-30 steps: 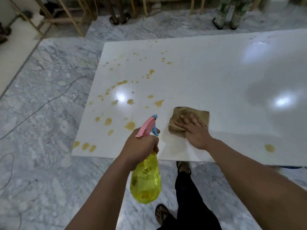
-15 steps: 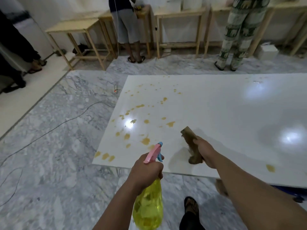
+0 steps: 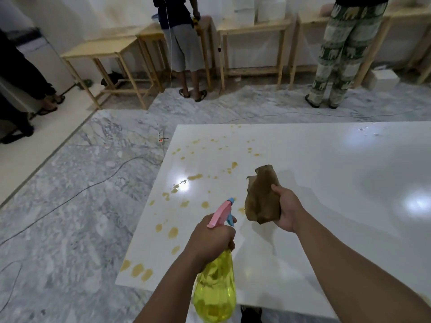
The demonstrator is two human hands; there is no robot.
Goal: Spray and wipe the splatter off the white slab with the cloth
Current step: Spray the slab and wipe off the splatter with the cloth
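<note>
My left hand (image 3: 211,238) has its fingers wrapped round the neck of the yellow spray bottle (image 3: 215,287), nozzle aimed forward and left at the yellow-brown splatter (image 3: 173,231) that runs along the left part of the white slab (image 3: 326,183). My right hand (image 3: 288,209) grips the bunched brown cloth (image 3: 262,197) raised off the slab, just right of the nearest spots. I judge spraying comes next; the slab's near and left edges sit close, with open room to the right.

grey marble floor (image 3: 70,229) w/ cables, pale wood tables (image 3: 254,26) along white wall (image 3: 93,15), people standing nearby
</note>
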